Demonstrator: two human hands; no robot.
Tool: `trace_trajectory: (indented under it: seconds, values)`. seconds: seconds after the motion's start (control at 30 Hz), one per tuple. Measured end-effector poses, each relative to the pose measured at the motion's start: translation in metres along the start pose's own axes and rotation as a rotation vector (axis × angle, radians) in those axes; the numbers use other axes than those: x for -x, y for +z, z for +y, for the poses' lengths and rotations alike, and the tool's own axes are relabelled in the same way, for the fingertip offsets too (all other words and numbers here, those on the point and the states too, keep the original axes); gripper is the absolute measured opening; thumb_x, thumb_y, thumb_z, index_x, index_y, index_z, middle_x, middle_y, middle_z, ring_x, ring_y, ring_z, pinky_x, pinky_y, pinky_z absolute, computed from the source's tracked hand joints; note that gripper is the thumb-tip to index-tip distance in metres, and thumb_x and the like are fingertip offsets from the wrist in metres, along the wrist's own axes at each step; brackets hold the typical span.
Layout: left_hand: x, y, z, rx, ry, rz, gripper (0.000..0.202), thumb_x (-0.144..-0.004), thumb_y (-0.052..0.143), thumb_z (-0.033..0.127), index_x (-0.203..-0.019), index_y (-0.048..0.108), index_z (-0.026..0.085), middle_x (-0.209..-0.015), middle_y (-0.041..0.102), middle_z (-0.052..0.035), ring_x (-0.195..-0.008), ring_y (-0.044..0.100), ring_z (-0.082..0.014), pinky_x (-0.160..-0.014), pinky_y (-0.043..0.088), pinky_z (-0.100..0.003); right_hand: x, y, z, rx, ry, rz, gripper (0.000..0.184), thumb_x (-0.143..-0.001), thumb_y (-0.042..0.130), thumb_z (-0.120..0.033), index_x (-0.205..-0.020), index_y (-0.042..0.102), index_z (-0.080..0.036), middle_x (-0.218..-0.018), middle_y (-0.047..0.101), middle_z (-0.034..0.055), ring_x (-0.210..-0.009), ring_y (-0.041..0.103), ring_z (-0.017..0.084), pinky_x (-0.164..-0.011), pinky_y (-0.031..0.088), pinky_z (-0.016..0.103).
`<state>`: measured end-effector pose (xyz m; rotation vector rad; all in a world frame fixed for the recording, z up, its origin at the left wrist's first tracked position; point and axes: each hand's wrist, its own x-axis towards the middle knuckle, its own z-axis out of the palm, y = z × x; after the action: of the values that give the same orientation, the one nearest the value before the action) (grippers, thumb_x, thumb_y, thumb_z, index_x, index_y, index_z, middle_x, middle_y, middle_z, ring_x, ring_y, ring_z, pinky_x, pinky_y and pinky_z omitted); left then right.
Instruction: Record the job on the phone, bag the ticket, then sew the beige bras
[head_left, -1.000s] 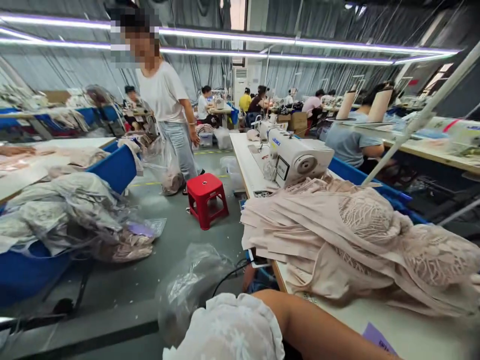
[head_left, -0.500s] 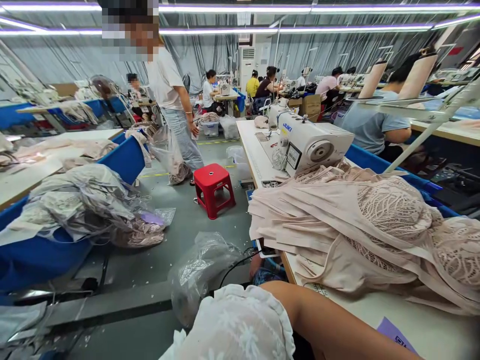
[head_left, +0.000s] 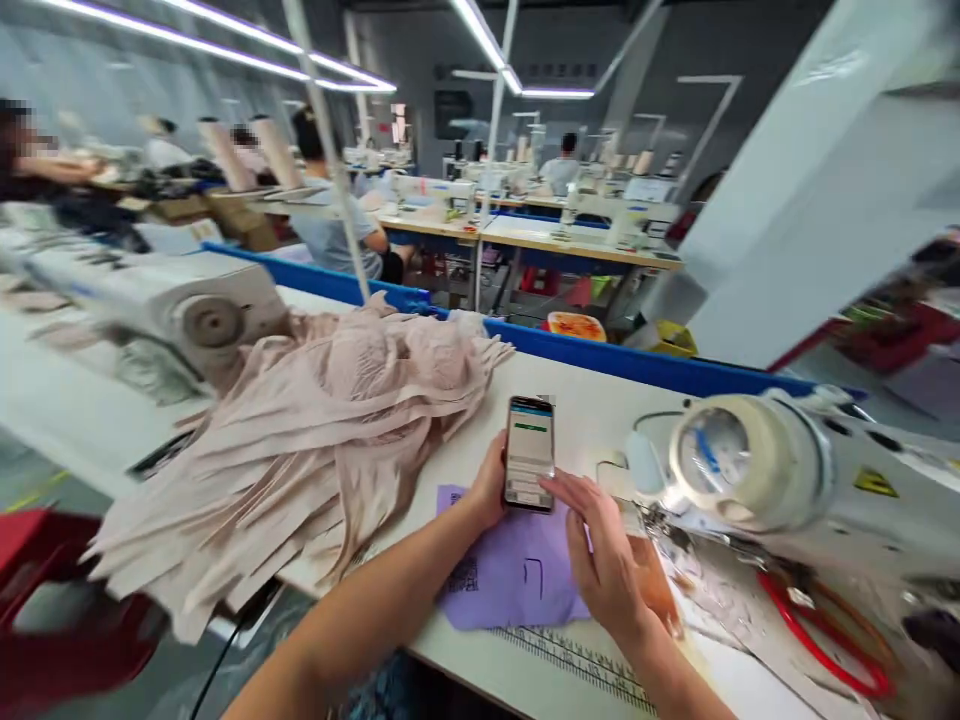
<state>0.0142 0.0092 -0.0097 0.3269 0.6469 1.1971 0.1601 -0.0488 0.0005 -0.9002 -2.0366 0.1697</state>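
Note:
A smartphone (head_left: 530,455) with a lit screen is held upright over the table by my left hand (head_left: 491,482), whose fingers wrap its left edge. My right hand (head_left: 602,550) has its fingers stretched out and holds nothing. One fingertip of it is at the lower right of the screen; whether it touches the glass I cannot tell. Below the phone lies a purple sheet (head_left: 499,560) with printed codes and a dark mark. To the left is a heap of beige lace bras (head_left: 315,420).
A white sewing machine (head_left: 217,300) stands behind the heap at left, another machine (head_left: 795,460) at right. A printed ruler scale (head_left: 577,665) runs along the table edge. A red stool (head_left: 67,600) is at lower left. Other people sit at machines beyond the blue trough (head_left: 600,365).
My view has swung right, from the aisle to the table. Both my hands and the phone are now in sight; earlier only an arm showed. The walking person has left the view.

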Motion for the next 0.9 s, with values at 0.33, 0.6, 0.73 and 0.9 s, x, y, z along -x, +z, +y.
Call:
trace_trajectory:
  seconds: [0.33,0.6,0.73,0.9]
  values:
    - [0.015,-0.003,0.011,-0.15,-0.044,-0.074,0.056,-0.089,0.043,0.057,-0.096,0.071,0.008,-0.089,0.074,-0.0142,-0.095,0.069,-0.0308,-0.088,0.052,-0.039,0.001,0.008,-0.008,-0.051,-0.017,-0.017,0.04,-0.097,0.036,-0.012,-0.131,0.055,-0.024,-0.12,0.063,0.0088,-0.12,0.054,0.024,-0.108,0.042,0.051]
    - [0.014,-0.002,0.012,-0.148,-0.04,-0.086,0.06,-0.096,0.033,0.052,-0.102,0.07,0.006,-0.089,0.074,-0.0131,-0.096,0.068,-0.0293,-0.09,0.051,-0.038,-0.002,0.013,-0.007,-0.03,-0.034,-0.047,0.038,-0.097,0.036,-0.011,-0.126,0.056,-0.023,-0.116,0.063,0.0092,-0.12,0.053,0.024,-0.106,0.043,0.053]
    - [0.015,0.0,0.014,-0.14,-0.036,-0.029,0.052,-0.093,0.038,0.049,-0.099,0.071,0.009,-0.09,0.074,-0.0123,-0.094,0.069,-0.0288,-0.087,0.052,-0.038,-0.003,0.011,-0.004,-0.03,-0.02,-0.057,0.038,-0.097,0.035,-0.01,-0.126,0.056,-0.023,-0.117,0.065,0.0086,-0.119,0.054,0.024,-0.106,0.042,0.052]
    - [0.014,0.0,0.014,-0.145,0.006,0.092,0.045,-0.092,0.043,0.047,-0.096,0.07,0.011,-0.092,0.074,-0.0098,-0.087,0.07,-0.0265,-0.084,0.054,-0.037,-0.003,0.002,0.0,-0.052,0.036,0.028,0.034,-0.098,0.035,-0.013,-0.119,0.059,-0.022,-0.117,0.064,0.0098,-0.116,0.056,0.024,-0.105,0.041,0.052]
